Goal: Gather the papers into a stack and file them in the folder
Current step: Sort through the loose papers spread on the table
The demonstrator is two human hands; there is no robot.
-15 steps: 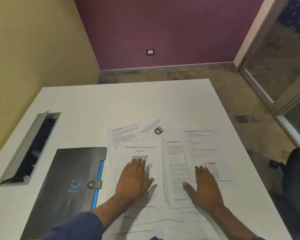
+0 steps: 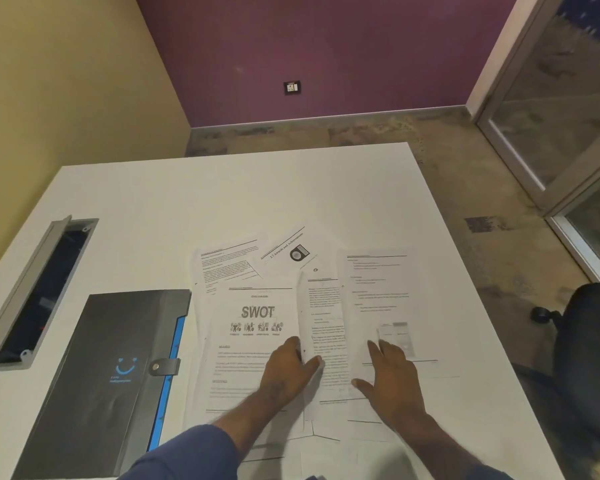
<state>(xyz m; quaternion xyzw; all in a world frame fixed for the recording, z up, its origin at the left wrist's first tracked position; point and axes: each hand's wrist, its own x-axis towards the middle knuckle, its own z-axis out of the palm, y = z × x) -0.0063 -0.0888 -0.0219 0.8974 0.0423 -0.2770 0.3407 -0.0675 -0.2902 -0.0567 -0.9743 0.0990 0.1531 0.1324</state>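
Left hand fingers: the left hand (image 2: 286,370) pinches the left edge of a narrow, curling white printed sheet (image 2: 323,327), thumb on top, at lower centre of the frame.
Right hand fingers: the right hand (image 2: 394,382) lies flat and spread, gripping nothing, on a white text page (image 2: 378,289) just right of centre.
Papers: white printed pages overlap loosely across the middle of the white tabletop (image 2: 222,195); a page headed SWOT (image 2: 253,317) lies beside the left hand.
Folder: a dark grey snap-tab folder with blue edge (image 2: 111,375) lies closed at lower left, touching the papers' left side.
Upper left: grey cable tray (image 2: 32,292) set in the tabletop.
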